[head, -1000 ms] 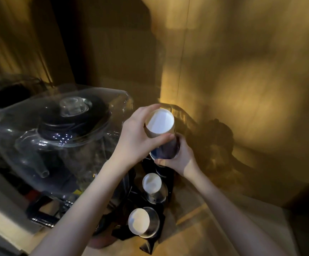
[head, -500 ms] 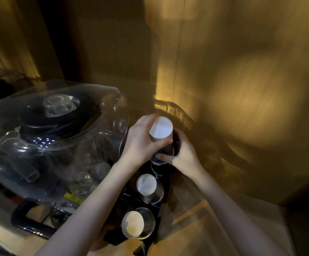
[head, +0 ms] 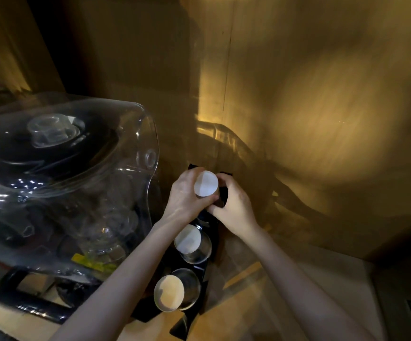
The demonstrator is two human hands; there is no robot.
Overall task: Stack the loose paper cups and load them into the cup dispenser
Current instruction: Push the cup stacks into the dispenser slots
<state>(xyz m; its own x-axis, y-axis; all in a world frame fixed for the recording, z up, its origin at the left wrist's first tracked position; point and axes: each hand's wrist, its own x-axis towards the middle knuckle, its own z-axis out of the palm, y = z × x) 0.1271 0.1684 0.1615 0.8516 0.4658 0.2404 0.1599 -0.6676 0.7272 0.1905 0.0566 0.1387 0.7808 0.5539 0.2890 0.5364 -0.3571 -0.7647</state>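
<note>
Head view, grip: both my hands are wrapped around the same stack of upside-down white paper cups (head: 205,183), so all I really see of it is the round white base on top.
Left hand (head: 187,195): fingers curled tight round the left side of the stack, thumb tip pressed on its front just under the white base.
Right hand (head: 234,205): closed on the lower right side of the stack, knuckles toward me, fingertips tucked in behind where I can't see them.
Where the stack is: upright at the far end of the black three-slot cup dispenser (head: 214,244), right over the back slot. How far in it sits, can't tell, my hands cover that bit.
Middle slot: clear tube with a white cup base showing (head: 188,240), just below my left wrist.
Near slot: another clear tube, cup base looking more tan in this light (head: 168,292), closest to me.
Left of the dispenser: big clear plastic blender enclosure (head: 76,153) with a black lid and clear cap inside, sitting right beside the dispenser.
Underneath: pale wooden counter (head: 248,316).
Behind: brownish wall (head: 322,94) with a warm patch of light on it, pretty dim overall.
</note>
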